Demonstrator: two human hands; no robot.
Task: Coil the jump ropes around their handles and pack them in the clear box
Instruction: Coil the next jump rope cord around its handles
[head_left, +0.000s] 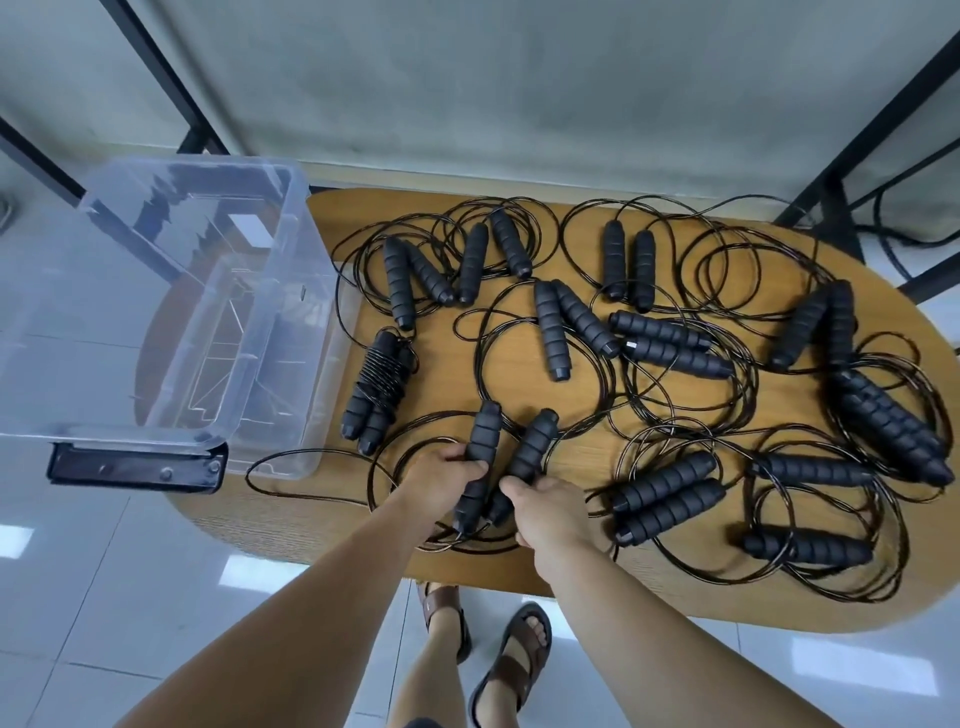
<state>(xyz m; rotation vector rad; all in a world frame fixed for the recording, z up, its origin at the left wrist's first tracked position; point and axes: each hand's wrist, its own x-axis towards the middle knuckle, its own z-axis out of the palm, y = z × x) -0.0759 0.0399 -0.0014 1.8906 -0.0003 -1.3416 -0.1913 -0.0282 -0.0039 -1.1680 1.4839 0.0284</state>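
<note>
Several black jump ropes with ribbed foam handles lie tangled over the wooden table (519, 358). My left hand (441, 475) grips one handle (484, 431) near the table's front edge. My right hand (545, 506) grips the other handle (532, 444) of the same rope, right beside it. Their thin black cord (311, 457) loops loosely to the left and under my hands. One coiled rope (376, 392), its cord wound round both handles, lies next to the clear box (291, 291). The box stands at the table's left end, open, with nothing visible inside.
Loose ropes (660, 499) cover the table's middle and right, some cords hanging over the front edge. A black latch (137, 467) sits on the box's near side. Black metal frame legs (831, 171) stand behind the table. My sandalled feet (483, 634) are below the front edge.
</note>
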